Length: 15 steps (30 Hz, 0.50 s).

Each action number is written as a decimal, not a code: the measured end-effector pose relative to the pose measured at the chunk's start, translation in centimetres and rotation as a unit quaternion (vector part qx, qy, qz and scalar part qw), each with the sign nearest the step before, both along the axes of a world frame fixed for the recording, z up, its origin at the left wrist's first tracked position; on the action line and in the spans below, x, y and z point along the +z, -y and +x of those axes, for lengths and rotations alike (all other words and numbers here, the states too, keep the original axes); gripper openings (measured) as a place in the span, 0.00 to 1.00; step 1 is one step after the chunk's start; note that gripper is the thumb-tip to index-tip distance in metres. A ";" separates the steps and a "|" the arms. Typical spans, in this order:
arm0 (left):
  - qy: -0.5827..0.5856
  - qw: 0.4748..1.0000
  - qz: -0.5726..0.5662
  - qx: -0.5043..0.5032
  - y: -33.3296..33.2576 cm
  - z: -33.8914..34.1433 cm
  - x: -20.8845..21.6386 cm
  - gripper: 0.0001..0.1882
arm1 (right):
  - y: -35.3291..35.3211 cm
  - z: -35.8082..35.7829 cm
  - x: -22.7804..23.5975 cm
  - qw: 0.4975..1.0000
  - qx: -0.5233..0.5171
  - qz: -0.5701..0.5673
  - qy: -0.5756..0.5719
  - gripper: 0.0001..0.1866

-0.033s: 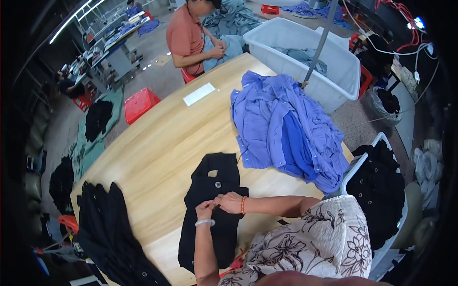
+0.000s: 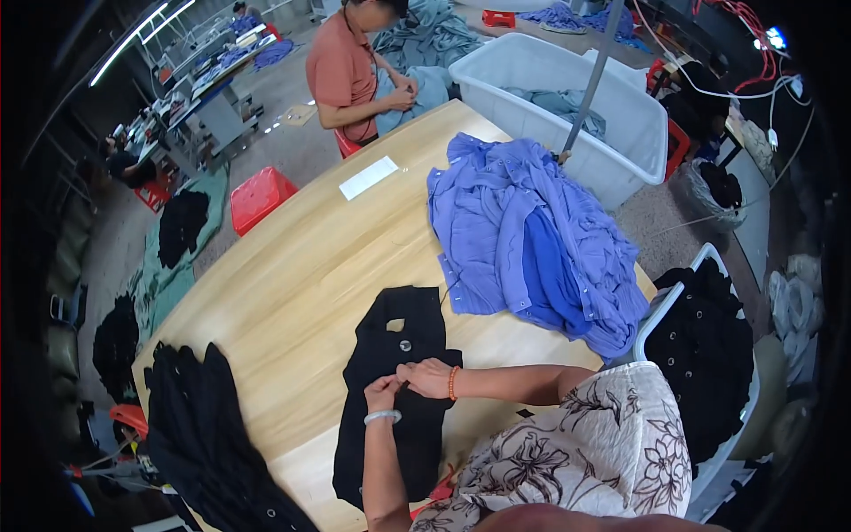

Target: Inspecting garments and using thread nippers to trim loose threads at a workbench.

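Observation:
A black garment (image 2: pixel 397 443) lies folded on the wooden table right before me, with a round shiny button (image 2: pixel 405 346) near its upper end. Over its middle, the fingertips of both hands meet, just below that button. My left hand (image 2: pixel 383 392), with a pale bangle at the wrist, is closed in a pinch at the front of the garment. Opposite it, my right hand (image 2: pixel 432 379), with an orange bead bracelet, pinches at the same spot. Any small part between the fingertips is hidden.
A heap of purple-blue garments (image 2: pixel 532 239) covers the table's right side. More black clothing (image 2: pixel 204 426) lies at the left edge. Black garments (image 2: pixel 709 363) fill a tub at my right. Beyond stand a white bin (image 2: pixel 550 71), a red stool (image 2: pixel 261 197) and a seated co-worker (image 2: pixel 341 75).

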<state>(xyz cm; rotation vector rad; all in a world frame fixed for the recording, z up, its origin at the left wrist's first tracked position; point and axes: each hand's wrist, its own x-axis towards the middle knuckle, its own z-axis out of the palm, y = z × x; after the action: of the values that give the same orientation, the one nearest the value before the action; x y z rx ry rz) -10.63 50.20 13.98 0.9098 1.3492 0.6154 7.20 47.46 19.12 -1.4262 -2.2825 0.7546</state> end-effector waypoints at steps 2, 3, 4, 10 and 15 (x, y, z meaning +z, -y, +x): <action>0.019 1.000 -0.006 0.003 -0.1 -0.4 0.0 0.06 | 0.0 -0.4 1.0 0.998 -0.036 -0.055 -0.011 0.14; 0.036 0.999 -0.016 0.013 -0.1 -0.6 -0.1 0.05 | 0.0 -0.5 0.9 0.998 -0.040 -0.056 -0.013 0.14; 0.051 0.998 -0.028 0.024 0.1 -1.0 -0.3 0.05 | -0.1 -0.7 0.9 0.999 -0.022 -0.047 0.005 0.14; 0.064 0.994 0.032 -0.088 1.5 -1.0 3.8 0.14 | -0.3 0.4 -0.4 0.999 0.033 -0.038 0.015 0.12; -0.102 0.956 0.219 -0.165 2.2 -1.8 1.8 0.13 | -0.8 0.0 -1.2 0.996 0.072 -0.060 -0.012 0.11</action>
<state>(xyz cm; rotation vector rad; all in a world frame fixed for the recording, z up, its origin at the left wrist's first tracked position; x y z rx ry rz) -12.39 48.04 15.82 1.5607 1.2204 0.5798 7.23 48.25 17.97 -1.3049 -2.3770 0.9614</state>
